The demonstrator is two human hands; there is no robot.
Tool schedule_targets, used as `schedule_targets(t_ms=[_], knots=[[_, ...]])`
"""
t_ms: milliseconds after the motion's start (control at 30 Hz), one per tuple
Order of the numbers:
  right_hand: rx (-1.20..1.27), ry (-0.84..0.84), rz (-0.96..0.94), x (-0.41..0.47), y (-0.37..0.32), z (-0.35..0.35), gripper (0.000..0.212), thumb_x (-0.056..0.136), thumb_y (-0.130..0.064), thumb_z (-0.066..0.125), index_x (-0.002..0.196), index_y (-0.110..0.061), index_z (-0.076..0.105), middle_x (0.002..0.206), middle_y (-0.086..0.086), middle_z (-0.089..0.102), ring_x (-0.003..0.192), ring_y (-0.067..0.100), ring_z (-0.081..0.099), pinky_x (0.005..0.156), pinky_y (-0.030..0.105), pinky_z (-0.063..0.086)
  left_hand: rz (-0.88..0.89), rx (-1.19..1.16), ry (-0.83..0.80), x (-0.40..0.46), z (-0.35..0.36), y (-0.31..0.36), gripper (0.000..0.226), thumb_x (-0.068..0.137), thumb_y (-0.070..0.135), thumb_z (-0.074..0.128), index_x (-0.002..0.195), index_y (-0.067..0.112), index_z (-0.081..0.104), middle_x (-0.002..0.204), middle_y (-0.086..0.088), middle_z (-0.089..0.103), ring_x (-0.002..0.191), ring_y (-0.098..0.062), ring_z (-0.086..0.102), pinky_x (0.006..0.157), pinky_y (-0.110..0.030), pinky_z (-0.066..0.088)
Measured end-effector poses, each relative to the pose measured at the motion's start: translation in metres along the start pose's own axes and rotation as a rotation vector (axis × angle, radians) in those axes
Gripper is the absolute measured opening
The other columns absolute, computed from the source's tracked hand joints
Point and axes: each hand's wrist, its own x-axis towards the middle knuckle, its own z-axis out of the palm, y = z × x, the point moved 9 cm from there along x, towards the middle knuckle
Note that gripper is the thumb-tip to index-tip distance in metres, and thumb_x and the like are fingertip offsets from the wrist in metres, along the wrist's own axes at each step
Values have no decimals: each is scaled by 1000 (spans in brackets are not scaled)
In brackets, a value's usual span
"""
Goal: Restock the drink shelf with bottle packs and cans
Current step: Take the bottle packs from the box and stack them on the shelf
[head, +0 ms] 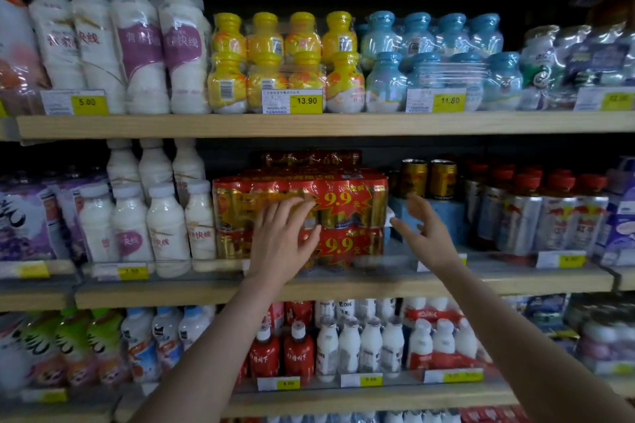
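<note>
Red and gold shrink-wrapped can packs (347,209) marked 9.9 stand stacked on the middle shelf (343,285). My left hand (283,237) lies flat against the front of the packs with fingers spread, holding nothing. My right hand (421,228) hovers just right of the packs, fingers apart and empty, in front of a blue box (443,213). Two loose gold cans (427,178) stand on that box.
White bottle packs (154,227) crowd the left of the can packs, red-capped silver bottles (536,213) the right. The top shelf holds white, yellow (285,62) and blue bottle packs. The lower shelf carries red and white bottles (343,343). Price tags line the shelf edges.
</note>
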Motion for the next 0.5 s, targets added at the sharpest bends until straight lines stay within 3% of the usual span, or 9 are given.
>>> schedule_targets(t_ms=[100, 200, 300, 500], knots=[[-197, -60, 28, -42, 16, -24, 47, 84, -24, 65, 127, -12, 50, 126, 7, 54, 114, 23, 55, 84, 27, 41, 39, -170, -226, -28, 30, 38, 42, 89, 44, 45, 121, 20, 53, 120, 1, 54, 105, -16, 54, 77, -28, 47], [-330, -124, 135, -97, 38, -41, 44, 82, -21, 67, 123, -11, 54, 119, 10, 60, 107, 25, 60, 82, 29, 46, 80, -322, -489, -69, 62, 79, 40, 88, 41, 50, 122, 20, 51, 118, 3, 52, 107, -19, 54, 77, -32, 47], [-465, -166, 240, -163, 61, -58, 43, 81, -22, 68, 121, -10, 57, 116, 9, 63, 105, 26, 63, 83, 29, 45, 105, -339, -701, -120, 80, 118, 43, 89, 40, 51, 126, 19, 47, 131, 3, 49, 118, -19, 48, 82, -32, 44], [-524, -116, 491, -309, 110, -106, 38, 82, -24, 67, 117, -12, 60, 114, 6, 66, 104, 24, 63, 82, 27, 45, 163, -461, -950, -215, 73, 210, 45, 90, 41, 49, 131, 22, 43, 134, 3, 47, 116, -17, 49, 84, -31, 44]])
